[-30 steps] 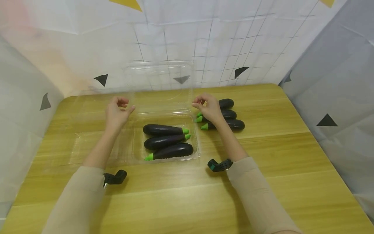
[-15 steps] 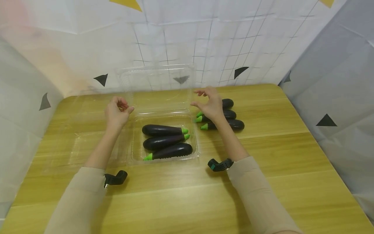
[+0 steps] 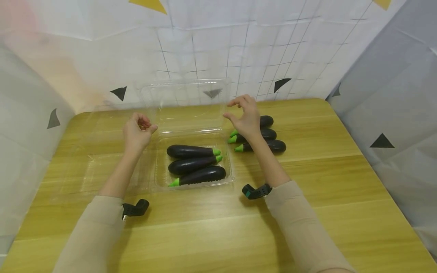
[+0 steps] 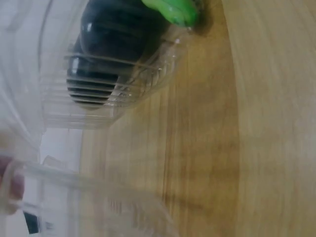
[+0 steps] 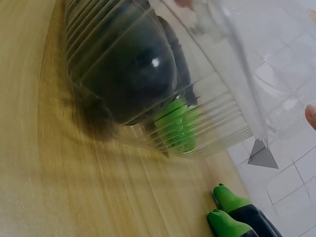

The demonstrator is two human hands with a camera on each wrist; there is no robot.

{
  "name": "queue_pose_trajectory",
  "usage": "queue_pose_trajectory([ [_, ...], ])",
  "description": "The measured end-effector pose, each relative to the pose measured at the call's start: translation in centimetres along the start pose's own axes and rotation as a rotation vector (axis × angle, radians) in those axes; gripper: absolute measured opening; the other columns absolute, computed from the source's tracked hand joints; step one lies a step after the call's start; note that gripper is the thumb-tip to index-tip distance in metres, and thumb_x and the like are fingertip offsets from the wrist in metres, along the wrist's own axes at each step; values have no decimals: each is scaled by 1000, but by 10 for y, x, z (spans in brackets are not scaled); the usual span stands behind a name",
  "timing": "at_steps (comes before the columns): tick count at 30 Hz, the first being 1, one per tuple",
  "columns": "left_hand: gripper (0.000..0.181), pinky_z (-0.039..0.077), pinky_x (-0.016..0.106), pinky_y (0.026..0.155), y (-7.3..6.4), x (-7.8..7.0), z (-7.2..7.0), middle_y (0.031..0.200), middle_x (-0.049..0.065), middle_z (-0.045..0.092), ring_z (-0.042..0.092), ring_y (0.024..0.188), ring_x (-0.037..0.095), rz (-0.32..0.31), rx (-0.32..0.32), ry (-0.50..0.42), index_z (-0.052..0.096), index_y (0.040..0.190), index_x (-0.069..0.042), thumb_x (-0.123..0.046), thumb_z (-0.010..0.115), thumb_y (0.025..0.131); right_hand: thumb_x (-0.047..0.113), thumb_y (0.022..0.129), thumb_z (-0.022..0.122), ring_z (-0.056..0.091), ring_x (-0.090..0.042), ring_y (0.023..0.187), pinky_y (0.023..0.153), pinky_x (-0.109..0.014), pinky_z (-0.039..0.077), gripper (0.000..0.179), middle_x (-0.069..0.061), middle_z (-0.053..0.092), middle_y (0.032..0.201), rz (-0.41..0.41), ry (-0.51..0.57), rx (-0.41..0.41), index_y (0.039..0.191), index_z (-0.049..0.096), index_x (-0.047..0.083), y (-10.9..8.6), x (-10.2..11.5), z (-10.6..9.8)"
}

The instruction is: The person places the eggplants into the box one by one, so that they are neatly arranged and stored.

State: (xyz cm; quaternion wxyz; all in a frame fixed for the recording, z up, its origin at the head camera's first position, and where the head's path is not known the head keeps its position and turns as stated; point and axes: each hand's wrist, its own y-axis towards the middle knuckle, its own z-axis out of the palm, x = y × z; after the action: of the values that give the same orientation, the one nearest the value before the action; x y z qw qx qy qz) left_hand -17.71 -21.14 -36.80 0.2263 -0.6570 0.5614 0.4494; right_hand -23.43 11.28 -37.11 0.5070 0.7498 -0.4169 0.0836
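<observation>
Three eggplants [image 3: 194, 166] lie in a clear container [image 3: 230, 163], its lid [image 3: 187, 91] raised behind and apparently being positioned; the right hand [image 3: 248, 118] has fingers apart, the left hand's [image 3: 134, 132] grip is unclear, and closing would call for grasping the lid.

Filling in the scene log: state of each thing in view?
Container: on table, not closed
Lid: raised
Eggplants inside: three, lying side by side
Eggplants outside: three, lying on table
Clear packaging at left: too faint to tell open or closed
Left grip: fingers curled, hold unclear
Right grip: thumb and fingers apart, contact with lid unclear
</observation>
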Motion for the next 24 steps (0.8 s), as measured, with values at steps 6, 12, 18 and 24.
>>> queue_pose_trajectory([
  [6, 32, 44, 24, 79, 1, -2, -6, 90, 4, 55, 51, 86, 13, 24, -10, -34, 52, 101, 4, -3, 76, 81, 9, 69, 87, 50, -28, 86, 78, -33, 42, 31, -11, 60, 94, -26, -7, 3, 92, 66, 3, 0, 1, -2],
  [12, 29, 46, 30, 86, 5, -12, -14, 96, 0, 57, 53, 92, 15, 68, -76, -92, 54, 103, 2, -3, 75, 82, 10, 70, 87, 50, -27, 86, 77, -33, 42, 31, -11, 59, 94, -16, -13, 5, 91, 65, 3, -1, 2, -2],
  [18, 23, 46, 28, 85, 8, -19, -17, 88, -3, 57, 54, 85, 7, 89, -111, -105, 58, 100, 5, -1, 73, 83, 8, 68, 87, 50, -27, 86, 76, -33, 42, 32, -10, 59, 94, -11, -6, 1, 90, 65, 4, -1, 2, -3],
  [24, 17, 48, 32, 86, 9, -20, -16, 80, -5, 56, 53, 79, 6, 98, -115, -94, 57, 91, 2, -1, 73, 83, 11, 69, 87, 50, -27, 86, 75, -34, 42, 31, -10, 59, 94, -20, -29, 4, 91, 66, 5, -2, 1, -3],
])
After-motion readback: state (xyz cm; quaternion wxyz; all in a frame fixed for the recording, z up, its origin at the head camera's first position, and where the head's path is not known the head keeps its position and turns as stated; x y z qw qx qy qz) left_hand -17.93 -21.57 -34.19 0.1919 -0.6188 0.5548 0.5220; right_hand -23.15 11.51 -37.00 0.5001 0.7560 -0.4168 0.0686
